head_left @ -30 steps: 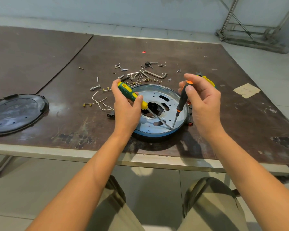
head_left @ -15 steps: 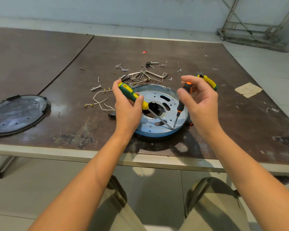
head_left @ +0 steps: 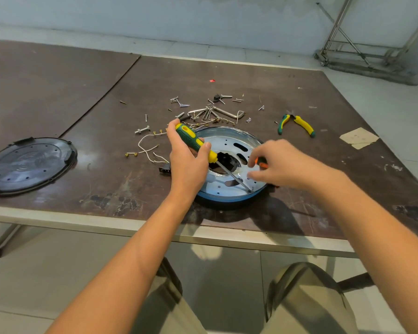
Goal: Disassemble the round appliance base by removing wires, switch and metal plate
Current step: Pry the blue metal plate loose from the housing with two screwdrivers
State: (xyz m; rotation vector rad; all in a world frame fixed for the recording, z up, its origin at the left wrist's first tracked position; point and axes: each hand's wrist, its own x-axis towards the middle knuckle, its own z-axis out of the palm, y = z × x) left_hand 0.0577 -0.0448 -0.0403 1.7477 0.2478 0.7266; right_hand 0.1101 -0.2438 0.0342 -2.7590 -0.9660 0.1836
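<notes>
Head view looks down on a dark brown surface (head_left: 227, 75), with a person's two bare forearms reaching forward over it. The round appliance base (head_left: 227, 200) lies at the middle, close to the near edge, with its blue rim toward the person. On top of it sits a shiny metal plate (head_left: 229, 143) with slots and small holes around a dark central opening.

The left hand (head_left: 187, 165) is at the base's left side. Its fingers and thumb are wrapped round the handle of a green-and-yellow screwdriver (head_left: 194, 142). The shaft slants down to the right across the opening, and its tip is on the plate by the near rim.

The right hand (head_left: 285, 168) is over the right part of the plate and slightly blurred. Its fingers are curled on an orange-and-black screwdriver (head_left: 262, 163), of which only a bit of handle shows between thumb and forefinger.

White wires (head_left: 146, 145) with small brass ends lie loose on the surface just left of the left hand. A small black connector (head_left: 164, 168) lies beside that wrist. Scattered screws and bent metal rods (head_left: 212, 113) lie just beyond the base. Green-and-yellow pliers (head_left: 299, 124) lie farther right, apart from the base. A black round cover (head_left: 27, 162) lies flat at the left edge, well apart, and a tan paper scrap (head_left: 358, 138) lies at the right.
</notes>
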